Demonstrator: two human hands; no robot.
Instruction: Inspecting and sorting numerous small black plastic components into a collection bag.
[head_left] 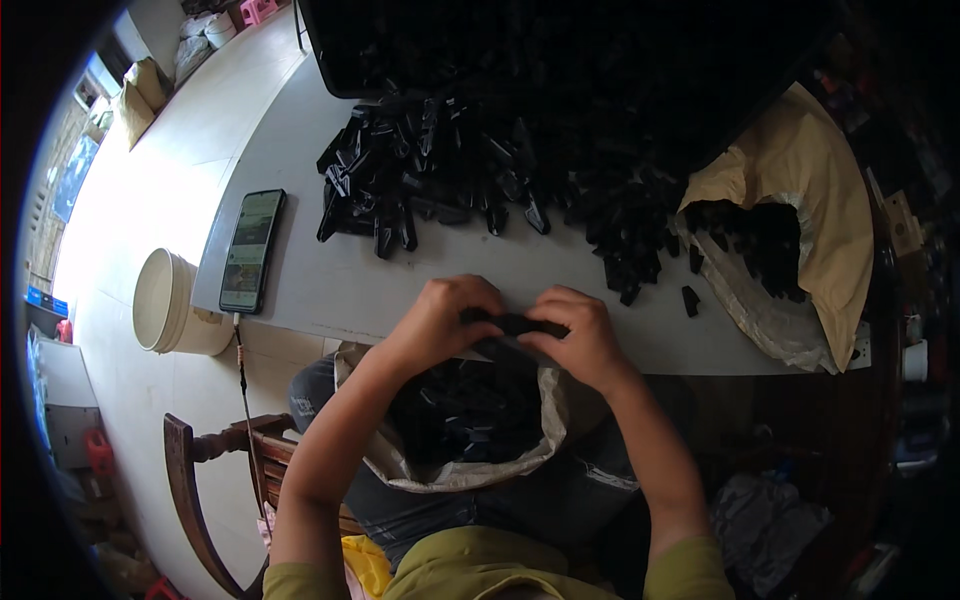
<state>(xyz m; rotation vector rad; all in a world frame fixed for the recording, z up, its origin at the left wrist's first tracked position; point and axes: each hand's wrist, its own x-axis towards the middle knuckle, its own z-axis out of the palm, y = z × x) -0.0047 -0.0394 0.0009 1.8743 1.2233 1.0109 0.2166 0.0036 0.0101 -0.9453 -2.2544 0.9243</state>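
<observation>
Both my hands meet at the table's near edge, pinching one small black plastic part [515, 325] between them. My left hand [447, 318] grips its left end, and my right hand [574, 330] closes on its right end. The fingers partly cover the part, so its exact kind is unclear. Right below them, a pale woven sack [552, 420] stands open on my lap, with many similar black parts [465, 410] inside. Beyond my hands a heap of glossy black clip-like pieces [430, 165] spreads over the grey table [330, 285].
A large black container [335, 60] borders the heap at the back. At right lies a torn brown paper sack [835, 220] holding dark pieces. A phone [252, 250] with a cable rests at the table's left, beside a cream bucket [165, 300]. A wooden chair [185, 480] stands lower left.
</observation>
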